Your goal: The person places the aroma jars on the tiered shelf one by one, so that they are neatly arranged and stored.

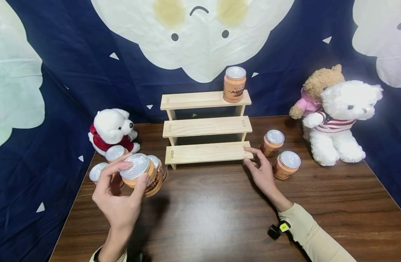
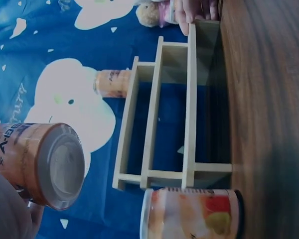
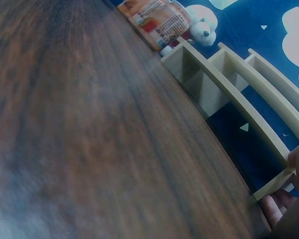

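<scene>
Fingers of left hand (image 1: 118, 207) clamped round orange cylindrical jar with silver top (image 1: 152, 179), tilted, raised above brown wood-grain worktop (image 1: 200, 214), near other orange jars (image 1: 116, 151) on left. Right hand (image 1: 263, 176): thumb and fingers pinching right end of lowest step of pale wooden three-tier shelf (image 1: 207, 126). Matching jar (image 1: 234, 85) stands on top tier, right end. Two more jars (image 1: 285, 166) right of shelf, near white plush bear in striped shirt (image 1: 339, 125).

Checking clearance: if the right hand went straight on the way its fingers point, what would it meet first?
The wooden rack, at the right end of its bottom step. The right hand seems to be gripping it there, so the way looks blocked at once.
</scene>
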### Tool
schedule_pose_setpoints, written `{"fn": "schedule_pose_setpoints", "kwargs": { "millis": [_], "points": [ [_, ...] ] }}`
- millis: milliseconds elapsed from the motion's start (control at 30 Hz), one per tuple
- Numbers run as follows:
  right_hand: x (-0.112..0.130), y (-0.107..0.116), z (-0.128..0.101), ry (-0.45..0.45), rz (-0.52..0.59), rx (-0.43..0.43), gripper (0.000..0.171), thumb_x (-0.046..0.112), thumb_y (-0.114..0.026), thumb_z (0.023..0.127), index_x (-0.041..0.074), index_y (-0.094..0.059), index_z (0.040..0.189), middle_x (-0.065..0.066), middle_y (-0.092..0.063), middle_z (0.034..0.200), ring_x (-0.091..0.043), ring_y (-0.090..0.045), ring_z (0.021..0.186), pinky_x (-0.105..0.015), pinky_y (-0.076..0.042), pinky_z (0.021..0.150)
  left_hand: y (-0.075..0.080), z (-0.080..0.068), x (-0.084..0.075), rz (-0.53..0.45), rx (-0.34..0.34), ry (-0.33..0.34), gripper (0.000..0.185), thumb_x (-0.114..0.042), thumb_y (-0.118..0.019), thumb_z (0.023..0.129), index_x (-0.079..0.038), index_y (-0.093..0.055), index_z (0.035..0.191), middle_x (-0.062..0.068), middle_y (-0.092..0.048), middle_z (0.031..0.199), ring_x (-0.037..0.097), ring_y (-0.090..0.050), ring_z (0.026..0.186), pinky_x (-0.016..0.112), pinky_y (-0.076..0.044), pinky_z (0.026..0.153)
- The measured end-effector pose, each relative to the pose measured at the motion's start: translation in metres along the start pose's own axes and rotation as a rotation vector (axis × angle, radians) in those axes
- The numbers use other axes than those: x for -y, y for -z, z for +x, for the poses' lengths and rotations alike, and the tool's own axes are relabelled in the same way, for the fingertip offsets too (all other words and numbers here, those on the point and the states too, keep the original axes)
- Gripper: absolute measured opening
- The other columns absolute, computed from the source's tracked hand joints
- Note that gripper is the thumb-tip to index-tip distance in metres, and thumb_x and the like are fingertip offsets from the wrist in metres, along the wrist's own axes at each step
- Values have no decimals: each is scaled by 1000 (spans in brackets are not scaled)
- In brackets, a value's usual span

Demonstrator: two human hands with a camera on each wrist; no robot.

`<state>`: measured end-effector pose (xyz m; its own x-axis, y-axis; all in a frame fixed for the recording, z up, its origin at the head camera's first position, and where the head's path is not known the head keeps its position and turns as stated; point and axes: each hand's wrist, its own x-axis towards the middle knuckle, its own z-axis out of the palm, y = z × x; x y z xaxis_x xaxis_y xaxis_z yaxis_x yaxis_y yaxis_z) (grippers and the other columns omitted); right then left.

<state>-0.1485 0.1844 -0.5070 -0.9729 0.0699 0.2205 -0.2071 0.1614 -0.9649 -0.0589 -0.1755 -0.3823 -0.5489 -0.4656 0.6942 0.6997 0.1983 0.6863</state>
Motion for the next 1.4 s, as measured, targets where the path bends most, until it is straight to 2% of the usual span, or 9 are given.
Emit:
{"fn": "schedule_pose_setpoints", "kwargs": {
  "millis": [233, 400, 633, 900, 1067, 1233, 1400],
  "points": [
    [1, -1, -1, -13, -15, -5, 37, -3, -71, 106, -1, -68, 142, -24, -70, 138, -4, -71, 92, -14, -55, 83, -15, 13, 4, 25, 85, 5, 43, 15, -86, 69, 23, -68, 107, 23, -77, 121, 33, -71, 119, 30, -59, 97],
    [2, -1, 0, -17, -20, -8, 38, -5, -71, 105, -1, -68, 142, -24, -70, 138, -4, -72, 93, -14, -56, 84, -29, 22, 5, 31, 129, 24, 41, 11, -87, 74, 20, -69, 110, 20, -77, 123, 34, -71, 119, 31, -59, 97],
    [3, 0, 0, -11, -16, -15, 37, -5, -71, 105, -1, -68, 142, -24, -70, 139, -4, -72, 92, -13, -55, 83, -56, 29, 11, 15, 138, 64, 39, 3, -90, 80, 14, -72, 112, 17, -77, 125, 30, -73, 114, 29, -61, 93],
    [2, 0, -1, -1, -20, -19, 37, -5, -71, 105, -2, -68, 141, -23, -70, 139, -3, -71, 91, -13, -55, 82, -85, 33, 24, 5, 161, 26, 39, -10, -92, 83, 8, -74, 113, 13, -78, 127, 28, -75, 109, 30, -60, 93],
    [1, -2, -1, 1, -24, -21, 37, -6, -71, 104, -2, -69, 141, -23, -70, 139, -4, -71, 90, -13, -55, 81, -105, 36, 31, 23, 150, 26, 39, -16, -94, 83, 4, -76, 111, 6, -79, 125, 26, -75, 110, 31, -61, 91],
    [1, -1, -1, 8, -25, -18, 37, -6, -71, 104, -2, -69, 141, -22, -71, 137, -6, -71, 88, -13, -55, 79, -124, 42, 38, 45, 132, 20, 38, -18, -95, 83, 2, -77, 109, 3, -80, 121, 23, -74, 113, 36, -62, 94],
    [0, -1, -1, 13, -33, -12, 36, -4, -71, 105, -1, -69, 141, -23, -71, 135, -5, -70, 87, -13, -54, 79, -141, 45, 50, 53, 132, 7, 37, -16, -95, 85, 2, -76, 111, 5, -80, 123, 22, -74, 111, 37, -62, 95]
  ]
}}
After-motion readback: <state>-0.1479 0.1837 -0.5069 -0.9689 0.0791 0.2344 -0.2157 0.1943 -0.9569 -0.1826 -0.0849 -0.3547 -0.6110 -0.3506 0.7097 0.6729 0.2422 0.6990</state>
